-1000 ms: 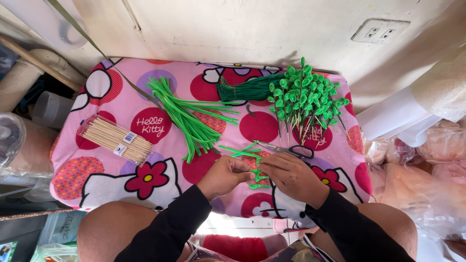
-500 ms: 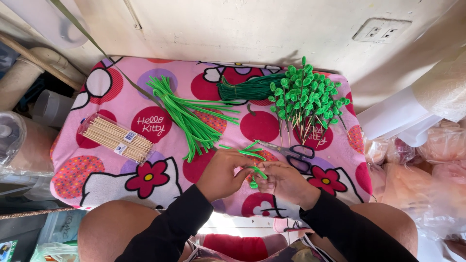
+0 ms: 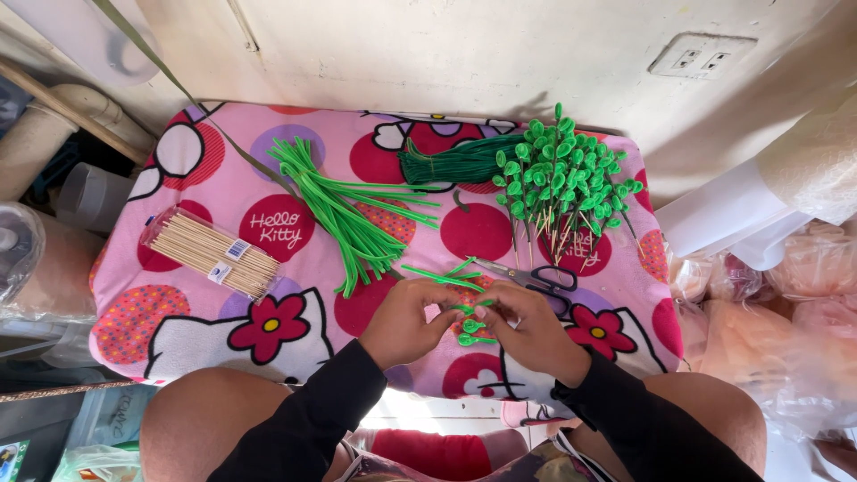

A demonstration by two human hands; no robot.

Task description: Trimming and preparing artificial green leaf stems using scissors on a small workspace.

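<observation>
Left hand (image 3: 403,323): fingers curled, pinching a green strip (image 3: 470,309); fingertips meet the right hand's.
Right hand (image 3: 534,332): closed on the same strip; its palm covers most of the grip.
Green strip: folded between both hands, above the near edge of the pink cloth (image 3: 303,330); exact shape hard to make out.
Loose strips (image 3: 344,212): bright green bundle fanned left of centre.
Dark green bundle (image 3: 455,163): tied, lying toward the wall.
Finished sticks (image 3: 558,183): green-topped cluster, stems overlapping, count unclear.
Scissors (image 3: 536,280): just beyond the right hand, handles partly hidden.
Skewer pack (image 3: 212,253): clear wrapper, left side.
</observation>
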